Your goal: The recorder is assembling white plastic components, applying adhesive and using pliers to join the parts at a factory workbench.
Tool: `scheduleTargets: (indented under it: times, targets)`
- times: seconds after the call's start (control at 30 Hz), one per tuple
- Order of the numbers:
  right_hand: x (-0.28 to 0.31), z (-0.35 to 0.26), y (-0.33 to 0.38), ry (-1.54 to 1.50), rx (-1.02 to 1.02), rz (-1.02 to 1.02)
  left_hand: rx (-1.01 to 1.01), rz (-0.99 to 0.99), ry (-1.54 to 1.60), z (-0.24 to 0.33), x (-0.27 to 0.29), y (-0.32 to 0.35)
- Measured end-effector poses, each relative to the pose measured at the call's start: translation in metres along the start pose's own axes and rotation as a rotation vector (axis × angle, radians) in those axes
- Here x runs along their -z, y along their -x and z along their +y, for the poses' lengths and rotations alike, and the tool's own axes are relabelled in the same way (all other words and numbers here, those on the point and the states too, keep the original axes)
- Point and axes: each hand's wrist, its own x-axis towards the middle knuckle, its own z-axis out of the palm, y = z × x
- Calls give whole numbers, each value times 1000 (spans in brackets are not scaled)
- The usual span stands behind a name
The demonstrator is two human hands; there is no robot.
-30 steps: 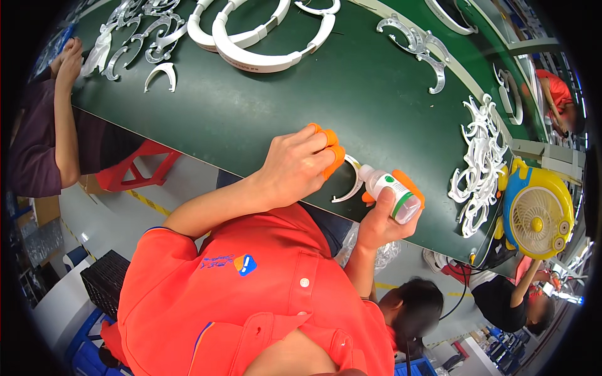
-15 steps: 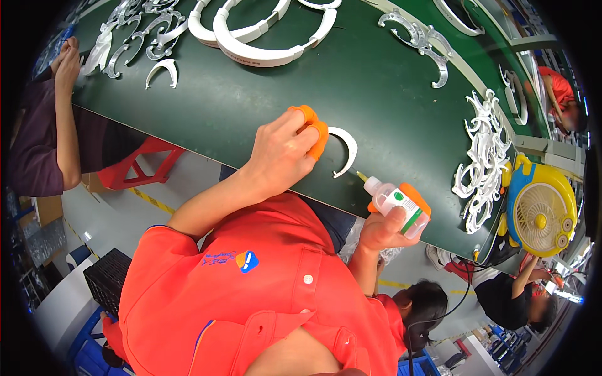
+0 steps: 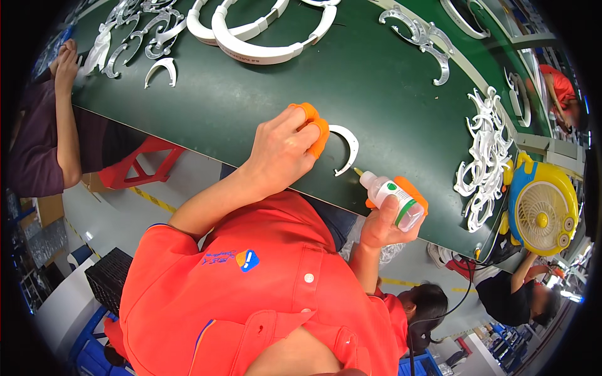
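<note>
Orange covers sit on the fingertips of my left hand (image 3: pixel 279 150), which pinches one end of a white C-shaped plastic piece (image 3: pixel 352 147) over the green table. The fingers hide that end of the piece; its curve opens toward the hand. My right hand (image 3: pixel 384 225), also with orange finger covers, is closed around a clear squeeze bottle (image 3: pixel 390 195) with a white and green label. The bottle is tilted, its thin yellowish nozzle (image 3: pixel 358 171) pointing up and left, close by the lower tip of the piece. Whether nozzle and piece touch, I cannot tell.
White headband-like rings (image 3: pixel 263 55) lie at the far side of the green table (image 3: pixel 232 119). A pile of white curved pieces (image 3: pixel 486 163) is on the right, beside a yellow and blue fan (image 3: pixel 540 213). Clear curved parts (image 3: pixel 417 34) lie beyond. A co-worker's hands (image 3: pixel 65 62) are at left.
The bottle in my right hand has moved slightly up and left, bringing its nozzle nearer the lower tip of the white piece. My left hand has hardly moved.
</note>
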Motion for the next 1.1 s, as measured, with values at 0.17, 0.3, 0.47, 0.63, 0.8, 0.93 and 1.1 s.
scheduleTargets:
  times: [0.17,0.3,0.47,0.63,0.8,0.93,1.1]
  targets:
    - [1,1,1,-51,-15,-16,3,5,5,2,1,-2]
    - [2,3,0,-53,-5,-5,5,-5,-8,1,1,-1]
    - [0,-1,-1,-26,-17,-6,1,-19,-1,0,-1,1]
    - [-5,-9,-7,-42,-116,62,16,-19,-21,1,2,2]
    - [6,13,-16,-326,-361,198,65,66,-26,-16,11,7]
    - [39,8,-49,-634,-296,-131,116,185,-120,-26,53,3]
    - [46,8,-88,-325,-276,-82,317,374,-485,-79,141,17]
